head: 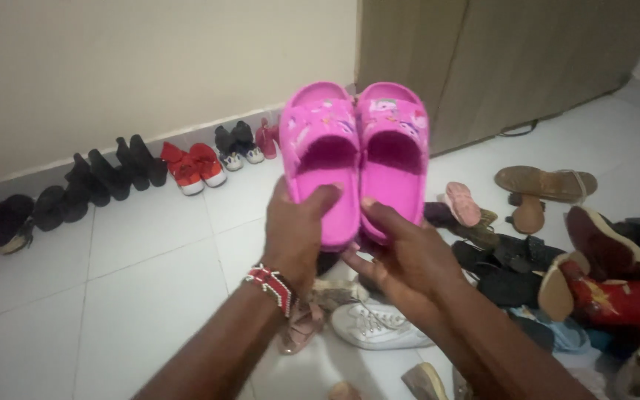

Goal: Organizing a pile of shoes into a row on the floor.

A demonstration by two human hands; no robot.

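Hands, left hand (294,233) and right hand (401,255), grasp pink slides (355,152) over white tiled floor (150,259) by shoes (112,174).

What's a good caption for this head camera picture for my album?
Both hands, left and right, hold up a pair of pink slides above a heap of shoes, more pairs lining the wall.

Two pink slides (355,155), two red sneakers (195,167), one white sneaker (375,326)

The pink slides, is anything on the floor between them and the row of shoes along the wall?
Nothing visible: both hands, left hand and right hand, hold the pink slides up, and the bare tiles stretch open to the row of shoes.
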